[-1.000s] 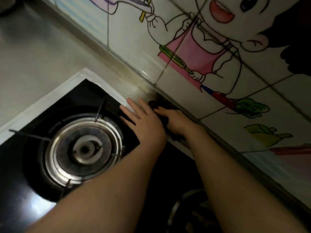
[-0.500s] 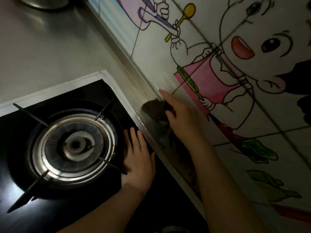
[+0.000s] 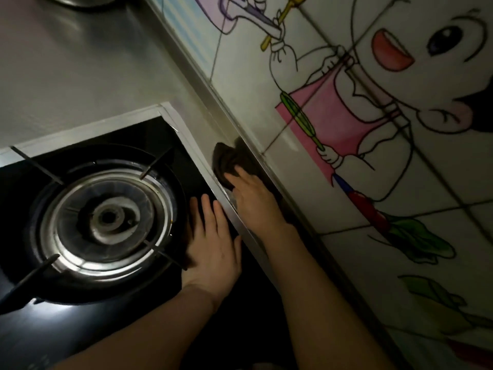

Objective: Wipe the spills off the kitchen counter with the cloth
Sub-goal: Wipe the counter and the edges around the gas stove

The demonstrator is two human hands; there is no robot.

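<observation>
A dark cloth (image 3: 225, 160) lies bunched on the narrow steel counter strip (image 3: 197, 134) between the black hob and the tiled wall. My right hand (image 3: 253, 198) presses down on the cloth with fingers extended over it; most of the cloth beneath the hand is hidden. My left hand (image 3: 213, 244) rests flat, fingers straight, on the black glass hob (image 3: 170, 134) just right of the burner, holding nothing. No spill is plainly visible in the dim light.
A gas burner with metal pan supports (image 3: 106, 217) fills the left. The steel counter (image 3: 66, 70) stretches away at the top, with a metal pot base (image 3: 80, 0) at the upper edge. A cartoon-decorated tiled wall (image 3: 346, 129) bounds the right side.
My right hand and the cloth slid along the strip by the wall, first away from me, then back a little. My left hand drew back beside the burner and has hardly moved since.
</observation>
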